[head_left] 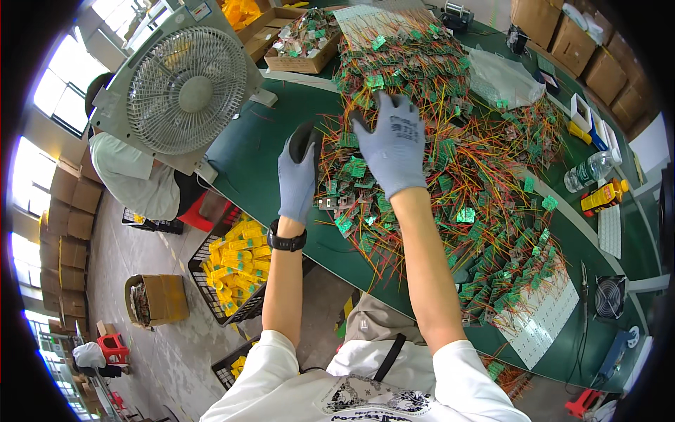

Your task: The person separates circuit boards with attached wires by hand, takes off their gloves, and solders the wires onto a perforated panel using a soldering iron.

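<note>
Both my hands wear grey-blue work gloves with dark palms. My left hand (298, 172) stands on edge at the left border of a big pile of small green circuit boards (356, 167) with red and yellow wires. Its fingers are loosely bent, the palm faces the pile, and nothing shows in it. Over the pile's middle, back upward, is my right hand (395, 144). Its thumb is spread away from the fingers, which point to the far side; the fingertips blend partly into the boards and wires. Neither hand visibly grips a board.
A large grey fan (195, 95) stands left on the green table (256, 158). Beyond is a cardboard box (302, 53) of parts. White perforated panels (538, 316) lie near right. A bottle (594, 170) stands right. Yellow pieces fill a black crate (211, 299) below; a seated person (137, 176) is left.
</note>
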Available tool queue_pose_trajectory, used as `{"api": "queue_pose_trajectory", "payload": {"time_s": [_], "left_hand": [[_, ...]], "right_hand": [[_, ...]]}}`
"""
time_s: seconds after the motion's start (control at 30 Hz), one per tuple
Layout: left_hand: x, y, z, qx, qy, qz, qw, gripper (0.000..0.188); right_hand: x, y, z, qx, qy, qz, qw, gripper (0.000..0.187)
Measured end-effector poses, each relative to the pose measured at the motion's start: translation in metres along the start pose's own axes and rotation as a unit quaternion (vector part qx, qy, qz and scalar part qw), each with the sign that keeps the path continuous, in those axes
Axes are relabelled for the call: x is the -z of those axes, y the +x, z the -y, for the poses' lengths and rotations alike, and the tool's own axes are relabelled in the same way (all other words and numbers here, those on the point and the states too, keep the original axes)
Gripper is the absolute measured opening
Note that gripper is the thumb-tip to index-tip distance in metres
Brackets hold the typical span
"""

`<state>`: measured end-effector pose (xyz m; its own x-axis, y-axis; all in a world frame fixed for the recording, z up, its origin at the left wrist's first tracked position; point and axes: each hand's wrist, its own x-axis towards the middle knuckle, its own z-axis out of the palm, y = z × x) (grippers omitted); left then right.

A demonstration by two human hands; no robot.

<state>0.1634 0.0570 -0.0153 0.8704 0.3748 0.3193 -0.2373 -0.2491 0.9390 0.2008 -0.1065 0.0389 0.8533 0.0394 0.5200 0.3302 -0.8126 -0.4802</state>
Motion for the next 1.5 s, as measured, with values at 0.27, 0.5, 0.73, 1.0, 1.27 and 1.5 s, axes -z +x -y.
{"api": "queue_pose_trajectory", "payload": {"time_s": [0.27, 0.5, 0.73, 1.0, 1.27, 1.5], "left_hand": [[0.022, -0.059, -0.053, -0.006, -0.186, 0.003, 0.983, 0.033], [0.007, -0.117, -0.059, 0.002, -0.154, 0.027, 0.988, 0.027], [-0.043, -0.169, -0.065, -0.244, 0.211, 0.044, 0.945, 0.050], [-0.098, -0.167, -0.046, -0.387, 0.317, 0.292, 0.815, 0.061], [-0.067, -0.152, -0.013, -0.405, 0.350, 0.283, 0.796, 0.049], [-0.045, -0.145, -0.004, -0.363, 0.376, 0.252, 0.815, 0.048]], "right_hand": [[0.086, -0.012, 0.031, 0.055, 0.317, -0.133, 0.937, 0.025], [0.147, -0.049, 0.063, 0.126, 0.310, -0.110, 0.936, 0.031], [0.146, -0.082, -0.086, -0.062, 0.158, -0.166, 0.971, 0.043], [0.081, -0.088, -0.178, -0.193, -0.035, 0.032, 0.980, 0.068], [0.061, -0.084, -0.139, -0.243, -0.079, 0.077, 0.964, 0.063], [0.051, -0.095, -0.117, -0.193, -0.095, 0.052, 0.975, 0.063]]}}
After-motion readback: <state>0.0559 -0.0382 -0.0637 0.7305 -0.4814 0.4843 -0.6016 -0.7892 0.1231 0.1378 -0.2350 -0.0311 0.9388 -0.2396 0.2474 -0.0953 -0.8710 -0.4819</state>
